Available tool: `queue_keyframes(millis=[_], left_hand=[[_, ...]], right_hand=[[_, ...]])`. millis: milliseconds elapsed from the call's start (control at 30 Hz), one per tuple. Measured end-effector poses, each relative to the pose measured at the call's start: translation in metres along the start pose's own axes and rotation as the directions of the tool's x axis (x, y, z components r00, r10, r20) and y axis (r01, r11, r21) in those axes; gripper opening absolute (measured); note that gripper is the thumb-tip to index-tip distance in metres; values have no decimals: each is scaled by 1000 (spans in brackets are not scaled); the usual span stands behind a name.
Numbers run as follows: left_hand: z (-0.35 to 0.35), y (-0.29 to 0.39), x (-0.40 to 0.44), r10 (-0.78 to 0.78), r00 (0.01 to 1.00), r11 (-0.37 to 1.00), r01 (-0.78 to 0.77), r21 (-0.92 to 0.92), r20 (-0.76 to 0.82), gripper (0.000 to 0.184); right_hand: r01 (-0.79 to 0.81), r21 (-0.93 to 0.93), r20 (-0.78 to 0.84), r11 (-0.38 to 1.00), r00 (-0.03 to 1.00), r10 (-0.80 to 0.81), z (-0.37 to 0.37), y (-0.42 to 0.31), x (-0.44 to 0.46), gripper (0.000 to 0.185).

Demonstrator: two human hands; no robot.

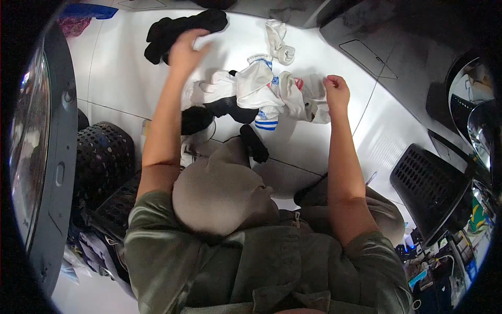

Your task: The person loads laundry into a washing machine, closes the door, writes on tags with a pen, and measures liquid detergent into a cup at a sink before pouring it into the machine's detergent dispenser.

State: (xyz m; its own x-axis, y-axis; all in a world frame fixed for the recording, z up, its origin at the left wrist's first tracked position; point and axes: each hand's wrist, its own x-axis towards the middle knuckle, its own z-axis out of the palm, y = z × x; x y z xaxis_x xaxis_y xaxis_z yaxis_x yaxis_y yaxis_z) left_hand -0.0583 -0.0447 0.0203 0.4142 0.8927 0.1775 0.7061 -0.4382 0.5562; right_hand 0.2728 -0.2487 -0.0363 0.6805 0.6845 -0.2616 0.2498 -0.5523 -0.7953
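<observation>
On the white tiled floor lies a pile of white and black socks (256, 86), some with blue stripes or red marks. My left hand (186, 52) is at the lower edge of a bunch of black socks (178, 32), its fingers apart. At the pile's right end, my right hand (337, 92) has its fingers closed beside a whitish sock (316, 99); whether it pinches the fabric is too small to tell. A separate white sock (280, 42) lies above the pile. Near my knee is a rolled black sock (254, 143).
A perforated black basket (104, 152) stands at the left, and another black basket (429, 191) at the right. A round appliance door (47, 157) borders the far left. Dark appliance fronts (387, 52) line the upper right. Assorted items (444, 272) crowd the lower right.
</observation>
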Motion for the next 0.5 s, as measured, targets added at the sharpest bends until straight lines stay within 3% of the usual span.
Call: queue_keyframes(millis=[33,67,133,233,267,333,400,467,500], left_hand=[[14,26,-7,-111,981,989,124,-81,157,45],[34,35,-12,-83,976,994,95,-48,202,47],[61,49,-16,-53,967,998,60,-22,251,49],[85,63,-11,-179,920,983,159,87,349,44],[92,60,-12,-131,922,990,104,93,364,40],[89,68,-10,-59,931,995,28,91,359,32],[95,60,-9,100,935,995,-85,-58,341,30],[90,59,-7,106,922,993,-78,-89,372,34],[90,62,-8,126,904,987,-73,-142,408,38]], right_hand=[[39,-4,48,999,998,-38,3,-9,-5,30],[40,-7,45,999,998,-40,5,-23,-11,30],[102,-195,227,976,972,-56,10,-49,-25,31],[162,-209,227,965,967,-113,28,-61,-36,33],[178,-192,238,965,962,-130,35,-63,-35,33],[337,-293,133,895,941,-311,43,-65,-30,37],[386,-234,207,892,917,-342,50,-71,-19,41],[537,-257,266,803,838,-475,63,-74,-4,42],[524,-288,304,801,844,-443,67,-80,0,42]])
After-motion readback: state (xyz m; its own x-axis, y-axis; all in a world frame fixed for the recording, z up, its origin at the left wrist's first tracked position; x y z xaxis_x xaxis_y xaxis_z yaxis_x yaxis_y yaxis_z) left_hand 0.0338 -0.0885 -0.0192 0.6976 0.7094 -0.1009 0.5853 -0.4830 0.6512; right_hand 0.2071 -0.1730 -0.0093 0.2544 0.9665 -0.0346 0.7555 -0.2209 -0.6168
